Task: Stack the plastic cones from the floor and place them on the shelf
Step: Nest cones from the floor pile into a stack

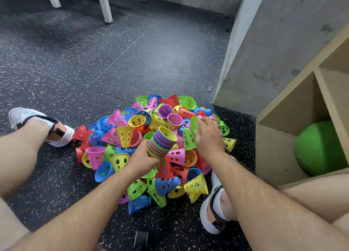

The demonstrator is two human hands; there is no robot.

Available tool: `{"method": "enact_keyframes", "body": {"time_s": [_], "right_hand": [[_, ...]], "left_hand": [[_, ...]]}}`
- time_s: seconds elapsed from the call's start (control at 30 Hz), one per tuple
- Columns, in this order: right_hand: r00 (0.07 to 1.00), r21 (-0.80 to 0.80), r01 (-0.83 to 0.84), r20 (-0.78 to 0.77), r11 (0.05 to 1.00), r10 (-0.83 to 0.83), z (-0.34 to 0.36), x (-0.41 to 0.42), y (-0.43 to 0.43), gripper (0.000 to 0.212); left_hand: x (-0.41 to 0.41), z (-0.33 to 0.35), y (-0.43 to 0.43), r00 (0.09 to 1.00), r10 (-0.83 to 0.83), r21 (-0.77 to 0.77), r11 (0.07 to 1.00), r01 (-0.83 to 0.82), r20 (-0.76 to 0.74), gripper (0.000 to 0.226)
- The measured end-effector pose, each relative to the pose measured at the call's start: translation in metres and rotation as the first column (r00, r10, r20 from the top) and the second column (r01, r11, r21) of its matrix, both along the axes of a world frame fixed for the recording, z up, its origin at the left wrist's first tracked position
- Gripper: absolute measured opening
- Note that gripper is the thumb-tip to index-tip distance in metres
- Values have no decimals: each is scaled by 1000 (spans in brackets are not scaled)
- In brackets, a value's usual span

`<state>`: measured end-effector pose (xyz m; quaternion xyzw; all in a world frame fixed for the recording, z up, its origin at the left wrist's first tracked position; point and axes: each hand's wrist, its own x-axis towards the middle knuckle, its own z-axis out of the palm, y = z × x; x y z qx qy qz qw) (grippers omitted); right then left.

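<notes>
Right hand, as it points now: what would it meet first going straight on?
The right hand points forward and left into the pile, and it is touching a green cone, so that comes first. Just past it lies a pink cone, though depth is unclear.

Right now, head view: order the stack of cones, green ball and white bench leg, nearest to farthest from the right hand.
1. Stack of cones, just left of the right hand.
2. Green ball, right, in the shelf.
3. White bench leg, far ahead, left.
</notes>
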<state>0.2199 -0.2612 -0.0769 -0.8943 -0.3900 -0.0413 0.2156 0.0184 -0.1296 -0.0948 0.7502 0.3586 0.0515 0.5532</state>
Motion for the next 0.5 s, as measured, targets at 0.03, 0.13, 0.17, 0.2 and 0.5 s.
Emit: {"method": "enact_keyframes", "body": {"time_s": [0.03,0.13,0.17,0.2,0.5], "right_hand": [[1000,63,2,-4,998,-2,4,-1,5,36],[999,263,-21,-27,965,30,22,-9,25,33],[998,314,-30,-50,949,48,29,-13,33,31],[994,362,-29,-88,932,65,36,-18,40,29],[556,344,431,-829,835,54,71,-44,83,15]], "left_hand": [[0,1,1,1000,5,4,1000,-5,15,57],[1,4,2,999,15,8,1000,-15,32,51],[1,3,3,999,19,9,1000,-20,43,49],[0,3,4,999,27,5,1000,-27,41,50],[-3,5,11,994,97,-19,995,-96,52,34]]}}
